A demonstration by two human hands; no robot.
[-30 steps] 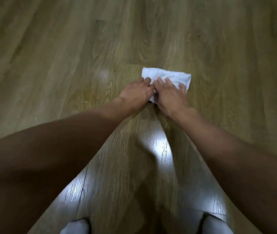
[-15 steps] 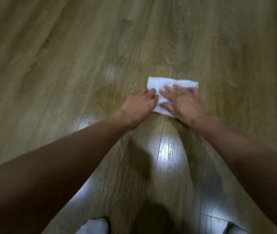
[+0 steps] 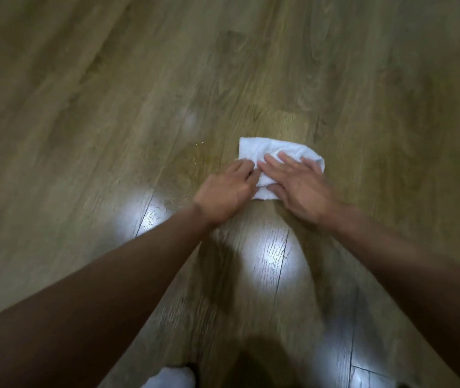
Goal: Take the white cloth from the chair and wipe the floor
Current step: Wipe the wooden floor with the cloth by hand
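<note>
View down from head height onto a wood-look plank floor [image 3: 97, 113]: olive-brown, glossy, printed with grain, thin dark seams between long boards.

One white cloth [image 3: 271, 151] lying flat on the boards just above centre, folded into a rough rectangle, soft and terry-like, slightly rumpled on top.

Two bare forearms [image 3: 111, 289] reaching in from the lower corners, one from each side.

Right hand [image 3: 300, 186] laid palm down on the near right part of the cloth, fingers straight and spread, pressing it to the boards and hiding its near right corner.

Left hand [image 3: 223, 191] just beside it, knuckles up, fingers curled, tips meeting the left edge of the cloth. Impossible to tell whether pinching that edge or only touching it. Fingertips of the two hands almost together.

Left of the cloth, a small scatter of pale specks [image 3: 197, 152] on a slightly darker stretch of board, too tiny to identify.

Three blurred patches of reflected light [image 3: 272, 256] on the gloss: one left of the left wrist, one between the forearms, one at the lower right.

At the bottom edge, one white sock toe [image 3: 167, 378], with a dark shadow [image 3: 257, 371] just to its right.
</note>
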